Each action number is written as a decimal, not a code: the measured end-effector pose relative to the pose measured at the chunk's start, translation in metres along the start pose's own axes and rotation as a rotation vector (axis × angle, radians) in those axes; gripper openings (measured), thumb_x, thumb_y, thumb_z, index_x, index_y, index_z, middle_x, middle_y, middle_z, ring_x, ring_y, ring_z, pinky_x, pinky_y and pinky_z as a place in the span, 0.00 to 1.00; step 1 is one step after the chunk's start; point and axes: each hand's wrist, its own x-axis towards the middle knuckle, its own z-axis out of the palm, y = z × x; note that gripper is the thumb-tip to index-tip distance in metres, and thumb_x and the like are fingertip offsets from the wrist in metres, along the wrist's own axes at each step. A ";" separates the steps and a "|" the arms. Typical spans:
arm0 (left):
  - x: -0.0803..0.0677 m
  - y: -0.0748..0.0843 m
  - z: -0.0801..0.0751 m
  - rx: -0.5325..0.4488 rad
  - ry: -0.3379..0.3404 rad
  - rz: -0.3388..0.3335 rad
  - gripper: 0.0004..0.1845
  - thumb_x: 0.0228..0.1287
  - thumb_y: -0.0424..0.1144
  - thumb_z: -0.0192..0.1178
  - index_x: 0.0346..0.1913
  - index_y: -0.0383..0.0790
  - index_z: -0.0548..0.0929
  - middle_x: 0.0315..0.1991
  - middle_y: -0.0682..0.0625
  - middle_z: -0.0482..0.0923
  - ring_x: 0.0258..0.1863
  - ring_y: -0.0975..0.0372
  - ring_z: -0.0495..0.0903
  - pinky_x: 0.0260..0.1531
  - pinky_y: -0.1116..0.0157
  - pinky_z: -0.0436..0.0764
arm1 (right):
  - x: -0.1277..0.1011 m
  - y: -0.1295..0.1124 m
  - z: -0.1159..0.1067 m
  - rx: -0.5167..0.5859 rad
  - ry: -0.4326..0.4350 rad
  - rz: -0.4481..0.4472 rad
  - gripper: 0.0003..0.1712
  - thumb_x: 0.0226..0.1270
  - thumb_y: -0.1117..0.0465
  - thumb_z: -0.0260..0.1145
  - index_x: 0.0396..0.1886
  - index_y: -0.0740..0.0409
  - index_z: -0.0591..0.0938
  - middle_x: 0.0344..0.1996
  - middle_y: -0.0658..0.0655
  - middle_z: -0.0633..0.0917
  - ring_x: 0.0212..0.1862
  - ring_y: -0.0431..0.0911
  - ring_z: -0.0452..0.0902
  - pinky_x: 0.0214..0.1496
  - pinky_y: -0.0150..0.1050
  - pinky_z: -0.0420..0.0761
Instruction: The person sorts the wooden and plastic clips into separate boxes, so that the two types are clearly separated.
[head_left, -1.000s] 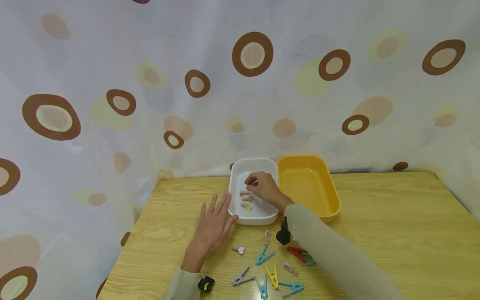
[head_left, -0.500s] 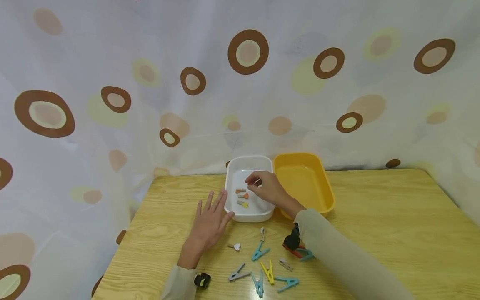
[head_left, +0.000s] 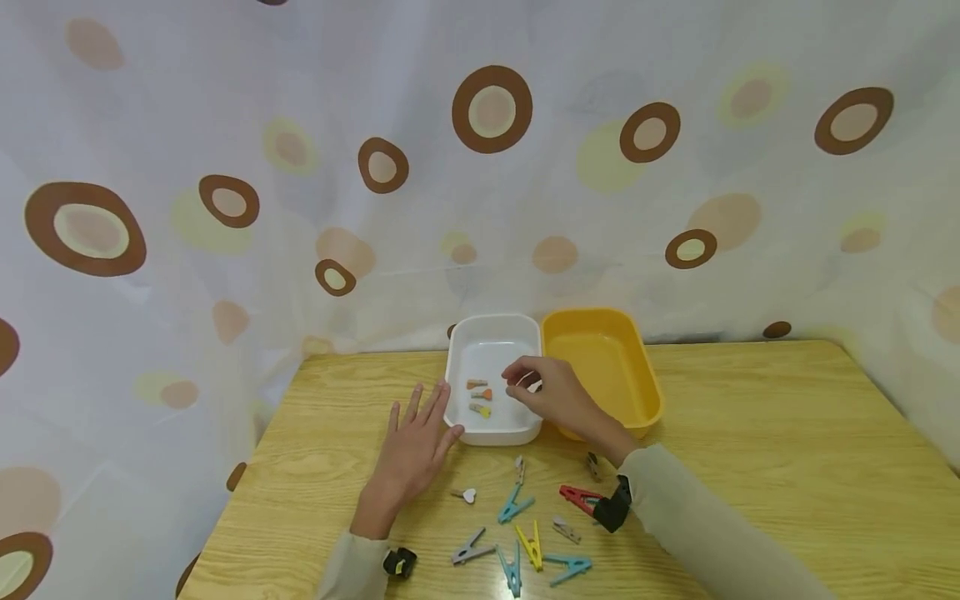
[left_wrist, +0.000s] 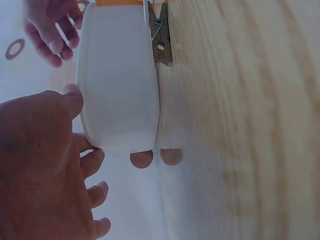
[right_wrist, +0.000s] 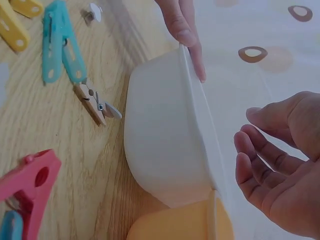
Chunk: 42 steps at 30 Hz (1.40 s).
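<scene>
My left hand (head_left: 420, 425) lies flat on the wooden table, fingers straight, with the fingertips (right_wrist: 186, 31) against the left wall of a white bin (head_left: 491, 327). Three small pegs lie inside the bin: a wooden one (head_left: 476, 384), an orange one (head_left: 484, 394) and a yellow one (head_left: 480, 409). My right hand (head_left: 525, 383) hovers over the bin's right rim. In the right wrist view its fingers (right_wrist: 260, 175) are loosely curved and hold nothing. In the left wrist view my left hand (left_wrist: 40, 165) sits beside the white bin (left_wrist: 120, 85).
A yellow bin (head_left: 633, 367) stands against the white bin's right side. Several pegs lie on the table before the bins: teal (head_left: 513, 506), red (head_left: 579, 498), yellow (head_left: 530, 546), grey (head_left: 471, 548) and small wooden ones (head_left: 518, 468). A spotted curtain hangs behind.
My right hand has drawn back from over the bin's middle to its right rim, and its fingertip pinch has loosened. The left hand has stayed against the bin.
</scene>
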 end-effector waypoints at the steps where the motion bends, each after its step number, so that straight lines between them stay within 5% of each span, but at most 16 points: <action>1: 0.000 0.000 0.000 -0.003 -0.001 -0.001 0.38 0.82 0.59 0.40 0.83 0.41 0.51 0.82 0.48 0.50 0.81 0.45 0.45 0.75 0.37 0.46 | -0.003 0.000 -0.001 0.000 0.002 -0.010 0.06 0.69 0.66 0.71 0.44 0.61 0.87 0.39 0.56 0.88 0.40 0.46 0.84 0.47 0.45 0.86; 20: -0.001 0.000 -0.002 -0.007 0.004 0.006 0.37 0.83 0.58 0.41 0.83 0.41 0.51 0.82 0.48 0.49 0.81 0.45 0.46 0.75 0.36 0.46 | -0.061 -0.006 -0.009 0.045 0.078 -0.012 0.08 0.66 0.66 0.74 0.45 0.55 0.87 0.37 0.48 0.88 0.37 0.41 0.82 0.38 0.34 0.84; 42: -0.001 0.002 -0.001 -0.002 0.006 0.006 0.37 0.83 0.58 0.41 0.83 0.41 0.52 0.82 0.47 0.51 0.81 0.45 0.46 0.74 0.36 0.47 | -0.126 0.004 -0.004 0.117 0.109 0.019 0.10 0.65 0.67 0.75 0.45 0.60 0.87 0.35 0.52 0.89 0.35 0.38 0.82 0.33 0.35 0.85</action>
